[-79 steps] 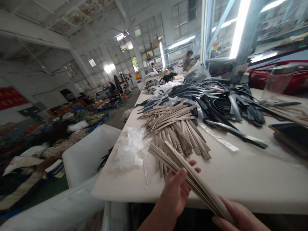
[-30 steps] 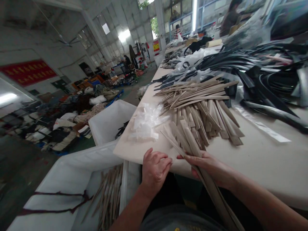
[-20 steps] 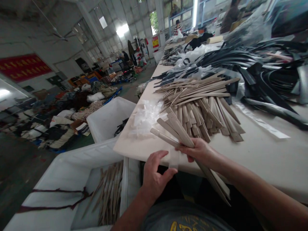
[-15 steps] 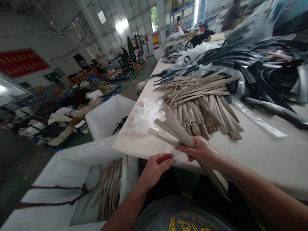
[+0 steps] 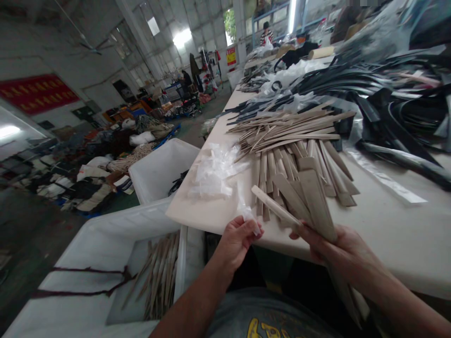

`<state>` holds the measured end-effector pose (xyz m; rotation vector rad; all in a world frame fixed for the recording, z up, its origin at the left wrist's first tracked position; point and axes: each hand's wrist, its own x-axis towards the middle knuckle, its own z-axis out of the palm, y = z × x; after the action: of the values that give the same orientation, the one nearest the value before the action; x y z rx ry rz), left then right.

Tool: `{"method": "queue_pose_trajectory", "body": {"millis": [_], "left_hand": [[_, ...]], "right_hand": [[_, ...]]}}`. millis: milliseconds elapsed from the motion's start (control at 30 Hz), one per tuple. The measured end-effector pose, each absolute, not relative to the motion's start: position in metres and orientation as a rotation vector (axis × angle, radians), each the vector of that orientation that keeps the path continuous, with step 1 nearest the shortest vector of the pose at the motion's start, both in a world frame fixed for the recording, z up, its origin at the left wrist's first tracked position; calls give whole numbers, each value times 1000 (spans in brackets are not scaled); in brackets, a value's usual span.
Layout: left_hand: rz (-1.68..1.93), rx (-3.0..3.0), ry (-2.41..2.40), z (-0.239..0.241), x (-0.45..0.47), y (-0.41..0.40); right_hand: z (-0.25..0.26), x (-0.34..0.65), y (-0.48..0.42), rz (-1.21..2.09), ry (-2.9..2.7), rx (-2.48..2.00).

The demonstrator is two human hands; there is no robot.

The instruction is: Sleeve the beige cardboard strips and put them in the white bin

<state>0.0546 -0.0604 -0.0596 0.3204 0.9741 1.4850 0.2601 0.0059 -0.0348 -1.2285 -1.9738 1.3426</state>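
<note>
A clear plastic strip (image 5: 244, 202) is pinched in my left hand (image 5: 243, 237), at the table's near edge. My right hand (image 5: 338, 246) is closed round several beige flat strips (image 5: 315, 202), whose upper ends fan out over the table and whose lower ends hang below its edge. Beyond them lies a large pile of similar beige strips (image 5: 292, 129), some crosswise and some pointing toward me. Left of this pile sits a crumpled heap of clear plastic pieces (image 5: 216, 171) on the pale table (image 5: 186, 206).
Black strips (image 5: 398, 126) cover the table's right and far parts. A white bin (image 5: 88, 244) holding beige strips stands at the lower left, another white bin (image 5: 151, 171) behind it. Bundled goods lie on the floor at left. A person (image 5: 266, 34) is far back.
My right hand has moved right with the beige strips, which now point more upright. My left hand has closed, and a clear plastic strip now shows in its fingers.
</note>
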Motion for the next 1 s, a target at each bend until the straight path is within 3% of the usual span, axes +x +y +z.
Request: {"method": "queue_pose_trajectory", "body": {"millis": [167,467,1000], "left_hand": [[1565,159,922,-59,62,-45],[1583,274,891,-65,80,-32],[1640,177,975,-65,81,-34]], "right_hand": [[-64,294,-27,1129,-2003,-1204],[-85,309,-40,269,-2237,-997],[-97,298,-34,220,-2213,-1103]]}}
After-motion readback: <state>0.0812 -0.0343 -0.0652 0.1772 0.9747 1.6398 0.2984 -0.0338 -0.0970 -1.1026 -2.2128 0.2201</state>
